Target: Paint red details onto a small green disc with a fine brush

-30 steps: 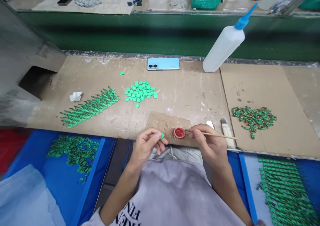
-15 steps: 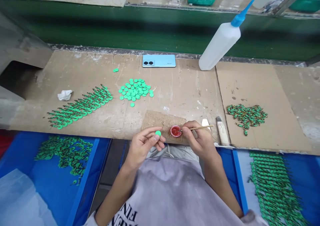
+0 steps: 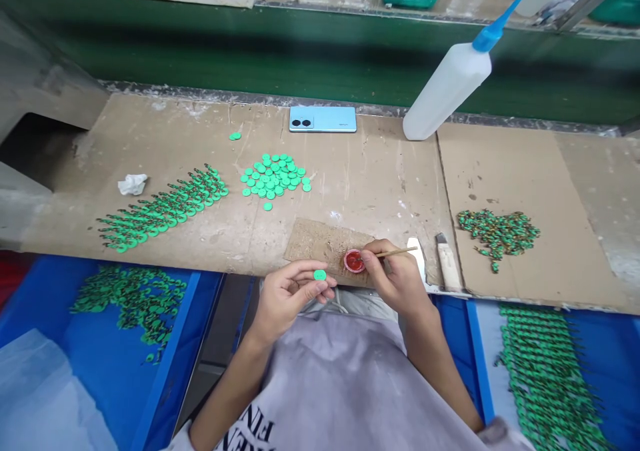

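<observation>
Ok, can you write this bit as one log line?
left hand: holds green disc; right hand: holds thin stick; small red cup: beside right hand

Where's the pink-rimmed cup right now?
Head view, just below and right of centre: the pink-rimmed cup sits on the brown board, between the green disc in the left hand and the right hand.

Large black capitals [image 3: 260, 427] stand on the grey shirt [image 3: 345, 378]; I, N and E can be made out, the full wording cannot. Small lettering on the light-blue smartphone [image 3: 327, 119] is too blurred to read.
</observation>
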`<action>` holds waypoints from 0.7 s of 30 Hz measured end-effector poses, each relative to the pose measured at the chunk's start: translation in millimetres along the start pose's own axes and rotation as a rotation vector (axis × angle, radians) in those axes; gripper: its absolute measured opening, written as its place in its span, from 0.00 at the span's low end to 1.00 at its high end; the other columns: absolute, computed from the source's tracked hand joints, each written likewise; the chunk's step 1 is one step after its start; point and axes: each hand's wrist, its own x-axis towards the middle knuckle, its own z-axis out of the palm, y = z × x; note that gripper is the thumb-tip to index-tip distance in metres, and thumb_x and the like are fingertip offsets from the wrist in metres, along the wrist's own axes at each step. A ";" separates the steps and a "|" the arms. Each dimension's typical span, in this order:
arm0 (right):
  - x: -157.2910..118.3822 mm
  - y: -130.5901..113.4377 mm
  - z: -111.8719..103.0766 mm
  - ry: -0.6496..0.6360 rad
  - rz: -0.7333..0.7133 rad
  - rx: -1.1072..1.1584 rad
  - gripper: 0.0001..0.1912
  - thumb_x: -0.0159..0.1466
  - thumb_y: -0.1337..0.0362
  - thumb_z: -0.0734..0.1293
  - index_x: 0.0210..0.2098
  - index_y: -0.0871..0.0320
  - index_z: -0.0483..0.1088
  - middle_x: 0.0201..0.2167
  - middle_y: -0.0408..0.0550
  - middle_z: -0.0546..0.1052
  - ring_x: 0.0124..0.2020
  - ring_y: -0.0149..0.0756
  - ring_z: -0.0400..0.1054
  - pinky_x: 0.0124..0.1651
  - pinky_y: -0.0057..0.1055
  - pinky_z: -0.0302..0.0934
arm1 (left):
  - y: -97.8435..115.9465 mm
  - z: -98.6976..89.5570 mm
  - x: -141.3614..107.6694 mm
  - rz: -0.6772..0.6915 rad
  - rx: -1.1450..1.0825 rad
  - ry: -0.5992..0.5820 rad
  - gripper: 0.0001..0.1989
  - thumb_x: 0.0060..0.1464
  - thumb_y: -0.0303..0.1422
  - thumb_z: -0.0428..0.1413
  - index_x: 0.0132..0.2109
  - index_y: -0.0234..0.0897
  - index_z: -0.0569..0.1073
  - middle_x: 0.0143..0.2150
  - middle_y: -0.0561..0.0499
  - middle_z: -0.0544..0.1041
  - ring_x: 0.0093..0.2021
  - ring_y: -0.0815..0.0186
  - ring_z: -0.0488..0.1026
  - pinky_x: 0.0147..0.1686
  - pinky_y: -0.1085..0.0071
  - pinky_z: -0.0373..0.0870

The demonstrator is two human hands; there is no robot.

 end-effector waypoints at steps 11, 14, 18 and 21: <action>-0.3 0.3 0.7 -0.013 0.024 0.010 0.18 0.75 0.56 0.62 0.30 0.53 0.72 0.29 0.48 0.80 0.27 0.38 0.75 0.29 0.32 0.68 | -3.8 -0.9 -0.1 -0.028 0.027 -0.029 0.18 0.51 0.39 0.72 0.46 0.33 0.83 0.34 0.43 0.88 0.30 0.59 0.86 0.28 0.70 0.84; 0.2 -0.8 0.7 -0.015 0.015 0.004 0.18 0.75 0.57 0.62 0.29 0.53 0.71 0.29 0.48 0.80 0.27 0.38 0.76 0.29 0.31 0.67 | -4.1 -0.9 -0.2 -0.029 0.022 -0.032 0.17 0.50 0.37 0.73 0.46 0.34 0.83 0.34 0.44 0.88 0.30 0.60 0.86 0.29 0.72 0.83; 1.6 -2.8 0.6 -0.029 0.013 0.019 0.20 0.76 0.57 0.62 0.27 0.53 0.69 0.28 0.48 0.80 0.27 0.38 0.76 0.29 0.31 0.67 | -5.4 -0.9 -0.1 -0.015 0.038 -0.026 0.16 0.52 0.38 0.72 0.46 0.35 0.83 0.34 0.45 0.88 0.30 0.61 0.85 0.30 0.72 0.83; 2.2 -3.9 -0.3 -0.032 0.031 0.025 0.20 0.75 0.55 0.62 0.27 0.53 0.70 0.28 0.49 0.80 0.27 0.38 0.75 0.29 0.32 0.68 | -6.4 -1.4 0.1 -0.007 0.058 -0.014 0.17 0.53 0.39 0.71 0.46 0.34 0.83 0.34 0.44 0.87 0.31 0.61 0.85 0.31 0.70 0.83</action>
